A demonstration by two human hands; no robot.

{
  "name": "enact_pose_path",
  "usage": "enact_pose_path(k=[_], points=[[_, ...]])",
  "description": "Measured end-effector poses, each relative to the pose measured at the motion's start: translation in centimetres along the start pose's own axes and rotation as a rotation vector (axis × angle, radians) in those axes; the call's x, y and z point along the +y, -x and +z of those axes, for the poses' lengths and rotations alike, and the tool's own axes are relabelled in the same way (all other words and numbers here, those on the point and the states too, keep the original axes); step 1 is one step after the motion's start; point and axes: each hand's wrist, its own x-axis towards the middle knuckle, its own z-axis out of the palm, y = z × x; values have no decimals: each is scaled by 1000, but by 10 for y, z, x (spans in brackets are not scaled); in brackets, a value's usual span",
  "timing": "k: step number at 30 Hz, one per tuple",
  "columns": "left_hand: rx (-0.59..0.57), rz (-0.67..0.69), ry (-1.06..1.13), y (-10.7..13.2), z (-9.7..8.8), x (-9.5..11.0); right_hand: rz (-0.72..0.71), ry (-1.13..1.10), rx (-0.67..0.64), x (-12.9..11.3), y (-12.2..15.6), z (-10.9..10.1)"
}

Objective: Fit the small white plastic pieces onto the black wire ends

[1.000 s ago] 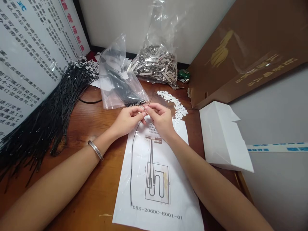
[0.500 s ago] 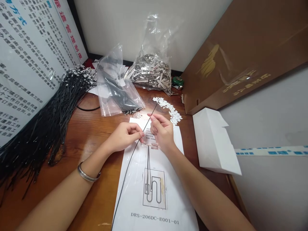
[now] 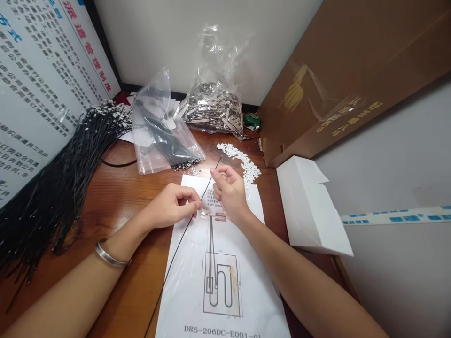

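Note:
My left hand [image 3: 172,205] and my right hand [image 3: 228,193] both pinch a thin black wire [image 3: 176,256] above a printed drawing sheet [image 3: 197,263] on the wooden table [image 3: 116,206]. The wire runs from beyond my right fingertips down past my left fingers toward the bottom edge of the view. My right hand grips it higher up, near its far end; my left hand pinches it lower. A small metal strip lies on the sheet just under my hands. A silver bangle [image 3: 110,256] is on my left wrist.
A large bundle of black wires [image 3: 63,173] lies at left. A clear bag of black wires [image 3: 158,136] and a bag of metal strips [image 3: 214,105] stand behind. Small white pieces [image 3: 243,162] are scattered near a brown cardboard box [image 3: 338,80]. A white folded box [image 3: 310,206] sits right.
My hands have drawn apart along the wire, the left sliding down and toward me. The wire now runs straighter across the sheet. The view has shifted slightly.

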Motion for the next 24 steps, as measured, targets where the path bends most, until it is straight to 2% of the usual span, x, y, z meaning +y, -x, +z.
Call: enact_pose_path(k=[3, 5, 9, 11, 17, 21, 23, 24], points=[[-5, 6, -1, -1, 0, 1, -12, -4, -47, -1, -5, 1], [44, 16, 49, -3, 0, 0, -11, -5, -102, -2, -8, 0], [329, 16, 286, -9, -1, -4, -7, 92, -241, -1, -11, -2], [395, -22, 408, -12, -3, -6, -28, 184, -279, -1, -11, -2], [431, -49, 528, -16, -4, -9, -87, 389, -314, 0, -4, 4], [453, -71, 564, -18, -4, -9, -120, 447, -332, 1, -2, 6], [444, -77, 584, -18, -5, -8, -150, 435, -291, -3, -5, 4], [433, -76, 594, -18, -5, -8, -168, 438, -226, -7, -8, 1]])
